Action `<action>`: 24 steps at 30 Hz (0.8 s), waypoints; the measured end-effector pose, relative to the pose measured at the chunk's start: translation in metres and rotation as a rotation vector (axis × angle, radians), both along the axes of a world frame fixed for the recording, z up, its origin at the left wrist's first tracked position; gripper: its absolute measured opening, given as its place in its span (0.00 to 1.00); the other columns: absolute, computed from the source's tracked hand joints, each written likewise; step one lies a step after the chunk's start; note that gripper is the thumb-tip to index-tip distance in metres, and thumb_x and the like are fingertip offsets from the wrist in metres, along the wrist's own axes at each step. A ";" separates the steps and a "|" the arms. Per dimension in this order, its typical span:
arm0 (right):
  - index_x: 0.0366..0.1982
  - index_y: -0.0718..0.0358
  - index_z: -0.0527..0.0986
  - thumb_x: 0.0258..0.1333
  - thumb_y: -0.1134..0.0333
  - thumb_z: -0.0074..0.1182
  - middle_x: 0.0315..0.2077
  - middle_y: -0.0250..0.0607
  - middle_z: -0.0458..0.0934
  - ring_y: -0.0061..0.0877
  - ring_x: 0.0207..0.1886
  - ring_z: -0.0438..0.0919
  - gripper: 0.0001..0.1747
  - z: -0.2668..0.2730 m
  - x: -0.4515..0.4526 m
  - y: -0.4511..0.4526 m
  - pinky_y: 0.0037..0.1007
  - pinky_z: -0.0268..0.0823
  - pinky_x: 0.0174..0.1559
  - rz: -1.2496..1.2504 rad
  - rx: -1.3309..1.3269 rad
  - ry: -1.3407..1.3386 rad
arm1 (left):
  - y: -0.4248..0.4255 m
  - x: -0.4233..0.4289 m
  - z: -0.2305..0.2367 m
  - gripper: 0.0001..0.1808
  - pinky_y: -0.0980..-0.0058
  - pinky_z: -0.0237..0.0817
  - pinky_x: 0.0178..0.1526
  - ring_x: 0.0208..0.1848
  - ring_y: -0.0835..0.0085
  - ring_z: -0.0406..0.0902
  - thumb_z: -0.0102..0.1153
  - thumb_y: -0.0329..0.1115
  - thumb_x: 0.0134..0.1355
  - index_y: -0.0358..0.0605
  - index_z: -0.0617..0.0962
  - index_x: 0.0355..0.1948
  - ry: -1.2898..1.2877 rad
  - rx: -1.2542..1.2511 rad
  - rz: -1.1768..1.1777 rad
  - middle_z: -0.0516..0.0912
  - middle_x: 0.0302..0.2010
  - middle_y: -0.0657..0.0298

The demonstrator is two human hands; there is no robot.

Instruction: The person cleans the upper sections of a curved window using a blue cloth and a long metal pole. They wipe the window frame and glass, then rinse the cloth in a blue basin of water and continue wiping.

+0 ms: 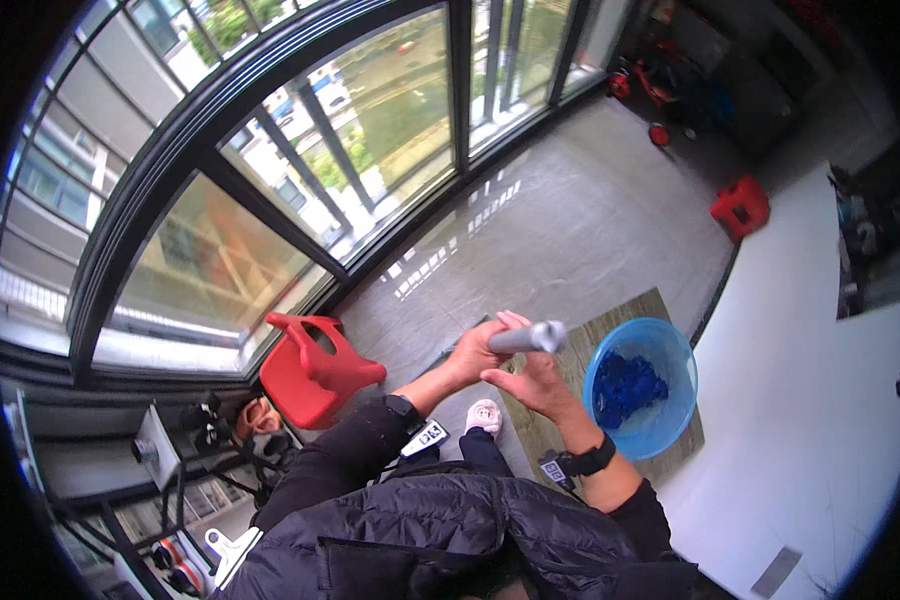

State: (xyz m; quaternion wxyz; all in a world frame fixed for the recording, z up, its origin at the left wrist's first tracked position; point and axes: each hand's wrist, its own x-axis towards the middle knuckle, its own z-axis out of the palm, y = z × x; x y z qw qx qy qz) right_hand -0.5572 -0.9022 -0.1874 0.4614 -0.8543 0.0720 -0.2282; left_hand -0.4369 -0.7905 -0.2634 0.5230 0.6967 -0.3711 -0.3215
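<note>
My left hand [474, 351] is wrapped around a grey tube [516, 340], whose pale end points right. It looks like a handle or pole, but its far part is hidden and I cannot tell what it belongs to. My right hand [538, 384] is just below the tube, thumb spread away from the fingers. Its fingertips pass behind the tube, so any contact there is hidden. To the right of that hand, a translucent blue plastic basin [682, 420] holds a crumpled dark blue bundle [630, 386], apparently cloth. The basin rests on a wood-grain surface [637, 313].
A red plastic chair [300, 379] stands by the dark-framed windows [461, 90] at left. Shoes lie on a rack [67, 480] at lower left. A white surface [765, 390] extends along the right. Farther off are a red plastic stool [742, 208] and a red wheeled toy [656, 94].
</note>
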 end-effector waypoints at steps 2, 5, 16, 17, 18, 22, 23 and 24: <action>0.54 0.60 0.77 0.52 0.61 0.72 0.50 0.45 0.81 0.35 0.54 0.79 0.28 -0.003 0.030 -0.001 0.37 0.71 0.57 -0.024 0.091 0.025 | -0.006 0.002 -0.005 0.29 0.62 0.73 0.55 0.52 0.58 0.81 0.71 0.34 0.54 0.49 0.78 0.58 0.039 -0.001 0.055 0.83 0.50 0.54; 0.40 0.60 0.80 0.61 0.65 0.66 0.39 0.35 0.82 0.23 0.45 0.79 0.10 -0.015 0.066 -0.007 0.30 0.72 0.49 -0.086 0.509 0.328 | 0.012 0.027 -0.029 0.33 0.57 0.67 0.63 0.59 0.51 0.76 0.72 0.36 0.52 0.49 0.76 0.61 -0.474 0.011 0.185 0.80 0.55 0.51; 0.42 0.60 0.78 0.61 0.62 0.66 0.31 0.28 0.80 0.18 0.37 0.77 0.12 -0.082 0.136 0.022 0.27 0.71 0.42 -0.199 0.474 0.477 | 0.293 0.148 -0.174 0.49 0.48 0.63 0.67 0.67 0.42 0.68 0.74 0.48 0.48 0.40 0.65 0.68 -0.203 1.029 1.179 0.71 0.66 0.43; 0.41 0.59 0.78 0.61 0.64 0.66 0.30 0.27 0.79 0.17 0.36 0.76 0.11 -0.085 0.140 0.024 0.25 0.70 0.41 -0.239 0.587 0.502 | 0.310 0.153 -0.185 0.52 0.48 0.62 0.68 0.68 0.40 0.67 0.74 0.48 0.49 0.41 0.62 0.70 -0.096 1.068 1.166 0.69 0.68 0.42; 0.41 0.59 0.78 0.61 0.65 0.65 0.31 0.29 0.79 0.17 0.35 0.77 0.10 -0.087 0.147 0.025 0.25 0.72 0.39 -0.255 0.560 0.453 | 0.325 0.159 -0.196 0.54 0.48 0.62 0.69 0.69 0.39 0.65 0.74 0.48 0.49 0.42 0.60 0.72 0.033 1.037 1.156 0.67 0.69 0.42; 0.40 0.58 0.78 0.61 0.66 0.65 0.30 0.26 0.79 0.16 0.35 0.76 0.08 -0.081 0.175 0.031 0.24 0.70 0.41 -0.348 0.649 0.452 | 0.355 0.173 -0.239 0.56 0.49 0.62 0.69 0.71 0.39 0.65 0.72 0.46 0.51 0.46 0.55 0.76 0.271 1.012 1.087 0.67 0.69 0.41; 0.40 0.58 0.78 0.61 0.67 0.65 0.30 0.27 0.79 0.15 0.35 0.76 0.08 -0.077 0.182 0.036 0.24 0.70 0.40 -0.343 0.647 0.458 | 0.360 0.176 -0.246 0.54 0.50 0.62 0.69 0.69 0.40 0.66 0.71 0.44 0.52 0.47 0.56 0.76 0.279 0.982 1.075 0.68 0.68 0.41; 0.40 0.58 0.79 0.61 0.67 0.65 0.30 0.27 0.79 0.15 0.35 0.76 0.07 -0.072 0.188 0.041 0.24 0.70 0.40 -0.339 0.640 0.452 | 0.365 0.179 -0.252 0.52 0.50 0.63 0.68 0.68 0.40 0.68 0.69 0.43 0.53 0.49 0.56 0.76 0.294 0.962 1.058 0.70 0.67 0.40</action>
